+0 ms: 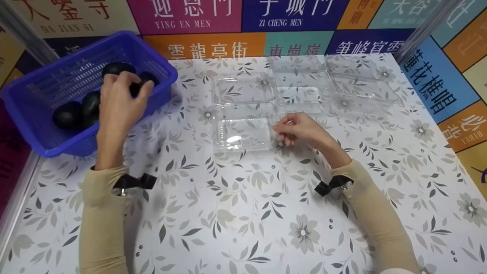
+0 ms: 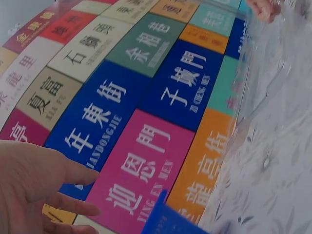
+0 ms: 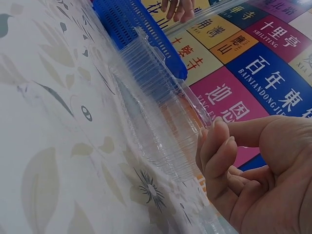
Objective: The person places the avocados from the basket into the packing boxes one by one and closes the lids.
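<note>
My left hand is over the blue plastic basket, thumb and fingers spread above the dark oval fruits. In the left wrist view that hand shows nothing between its thumb and fingers. Smooth and nearly black, several of these fruits lie in the basket, partly hidden by the hand. With thumb and forefinger, my right hand pinches the right rim of an open clear plastic box, its other fingers curled. The right wrist view shows the fingertips at the rim of this box.
Two more clear plastic boxes, a middle one and a right one, stand open at the back. A white tablecloth with grey leaves and flowers covers the table. Behind it rises a wall of coloured panels with Chinese lettering.
</note>
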`<state>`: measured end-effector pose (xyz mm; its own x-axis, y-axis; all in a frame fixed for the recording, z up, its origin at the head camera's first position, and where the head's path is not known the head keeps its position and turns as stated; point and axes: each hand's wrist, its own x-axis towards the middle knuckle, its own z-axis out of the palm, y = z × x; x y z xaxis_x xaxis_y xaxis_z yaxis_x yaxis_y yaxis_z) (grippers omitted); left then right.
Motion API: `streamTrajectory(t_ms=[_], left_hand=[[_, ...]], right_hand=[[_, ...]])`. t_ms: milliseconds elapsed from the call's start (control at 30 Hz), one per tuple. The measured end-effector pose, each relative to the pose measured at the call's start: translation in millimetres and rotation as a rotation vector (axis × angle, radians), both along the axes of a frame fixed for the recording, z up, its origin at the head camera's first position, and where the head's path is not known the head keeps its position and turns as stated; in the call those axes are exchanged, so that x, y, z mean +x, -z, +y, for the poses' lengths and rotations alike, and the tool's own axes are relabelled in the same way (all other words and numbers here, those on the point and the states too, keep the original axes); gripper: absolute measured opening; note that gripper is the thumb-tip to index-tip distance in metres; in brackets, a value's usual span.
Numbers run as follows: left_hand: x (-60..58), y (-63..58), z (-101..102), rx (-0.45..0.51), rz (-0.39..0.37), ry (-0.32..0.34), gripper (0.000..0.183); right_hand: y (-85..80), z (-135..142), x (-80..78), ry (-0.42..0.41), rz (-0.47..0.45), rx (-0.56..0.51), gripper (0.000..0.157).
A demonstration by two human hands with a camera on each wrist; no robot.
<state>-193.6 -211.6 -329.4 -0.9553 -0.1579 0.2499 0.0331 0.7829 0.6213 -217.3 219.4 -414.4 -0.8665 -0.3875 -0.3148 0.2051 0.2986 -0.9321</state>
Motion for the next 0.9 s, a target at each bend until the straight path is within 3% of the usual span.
streamTrajectory(t_ms=[100,433,733,900], left_hand=[[-2.3,2.4,-13,-0.013,0.003,-0.034,0.055],[-6.3,10.6,-46,-0.032,-0.088,-0.100,0.064],[-10.4,2.9,-69,-0.085,-0.143,-0.079,0.065],[-10.8,-1.6,-85,-0.118,-0.231,-0.049,0.070]], right_hand=[[-0.5,-1,-0.3,0.000,0.002,0.004,0.024],[1.4,-1,-1.1,-0.007,0.014,0.028,0.024],[3.3,-1,-0.6,0.010,0.018,-0.010,0.022],[4.5,-2,-0.6,0.012,0.010,-0.019,0.023]])
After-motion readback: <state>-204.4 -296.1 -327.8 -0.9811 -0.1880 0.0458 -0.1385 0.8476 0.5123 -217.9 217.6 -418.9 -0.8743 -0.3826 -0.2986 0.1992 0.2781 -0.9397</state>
